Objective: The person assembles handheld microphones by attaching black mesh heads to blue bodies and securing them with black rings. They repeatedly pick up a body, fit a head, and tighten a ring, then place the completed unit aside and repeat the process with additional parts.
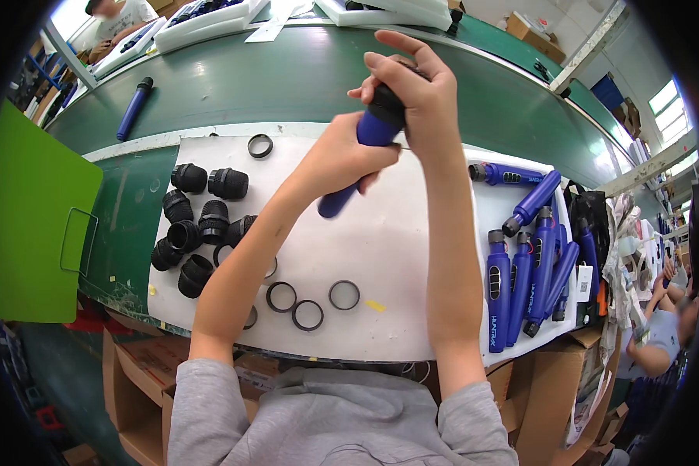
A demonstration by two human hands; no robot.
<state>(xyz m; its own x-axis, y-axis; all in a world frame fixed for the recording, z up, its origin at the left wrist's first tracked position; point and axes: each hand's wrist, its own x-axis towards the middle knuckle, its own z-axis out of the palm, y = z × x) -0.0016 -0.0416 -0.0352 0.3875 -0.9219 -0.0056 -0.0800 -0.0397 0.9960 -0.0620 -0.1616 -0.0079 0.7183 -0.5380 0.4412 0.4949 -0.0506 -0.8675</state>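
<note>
Above the white work sheet I hold a blue handheld microphone at a slant, black head up and toward the far right. My left hand is wrapped round its blue body, whose lower end pokes out below the fist. The fingers and thumb of my right hand are closed round the black head, partly covering it, with one finger stretched out. Several black microphone heads lie to the left, near my left forearm. Loose black rings lie nearer me, and another ring lies at the far edge.
Several blue microphone bodies are piled at the right. A green conveyor belt crosses behind, carrying one microphone. White foam trays stand beyond. A green panel rises at left; cardboard boxes sit below. Other people are farther off.
</note>
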